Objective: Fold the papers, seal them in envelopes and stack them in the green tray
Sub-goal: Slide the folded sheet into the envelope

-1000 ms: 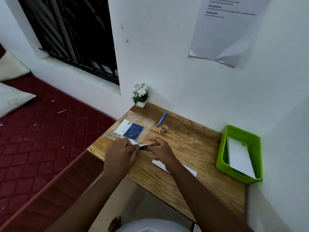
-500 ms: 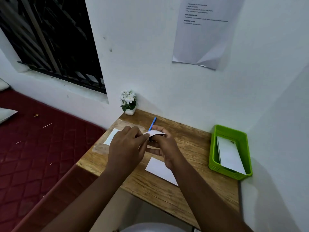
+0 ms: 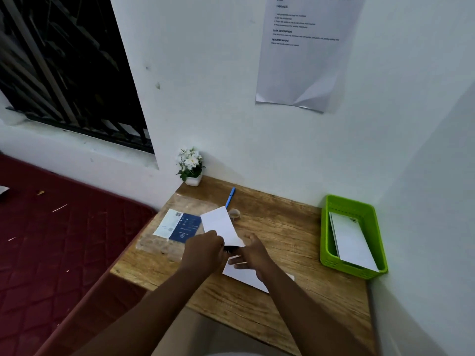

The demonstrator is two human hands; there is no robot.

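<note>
1. Wooden desk (image 3: pixel 295 242) set into a white corner carries everything here, with a dark barred window (image 3: pixel 64 68) up and to the left and a printed sheet (image 3: pixel 305 52) taped to the wall above.
2. At the middle of the desk the left hand (image 3: pixel 204 250) pinches the near end of a white folded paper (image 3: pixel 221 226), fingers curled round its lower edge; the paper tilts up and away from the grip toward the wall.
3. Right hand (image 3: pixel 253 253) sits just right of that grip, fingers loosely spread and reaching toward the same lower edge; whether it actually holds the paper, I cannot tell, because the contact point is dark and hidden.
4. Directly under the right hand and wrist lies a white envelope (image 3: pixel 246 277), flat on the wood, running toward the near right.
5. Just beyond the paper's far end sits a small roll of tape (image 3: pixel 234 214), and past it a blue pen (image 3: pixel 230 196) pointing at the wall.
6. Left of the grip lies a clear plastic sleeve (image 3: pixel 164 242) with a blue and white card (image 3: pixel 178 226) inside.
7. Far beyond, against the wall, stands a small white pot of flowers (image 3: pixel 190 165).
8. Well to the right of both hands, in the desk's corner, sits the green tray (image 3: pixel 325 253), holding white envelopes (image 3: pixel 352 242) laid lengthwise.
9. Off the desk to the left spreads a dark red quilted mattress (image 3: pixel 51 253).
</note>
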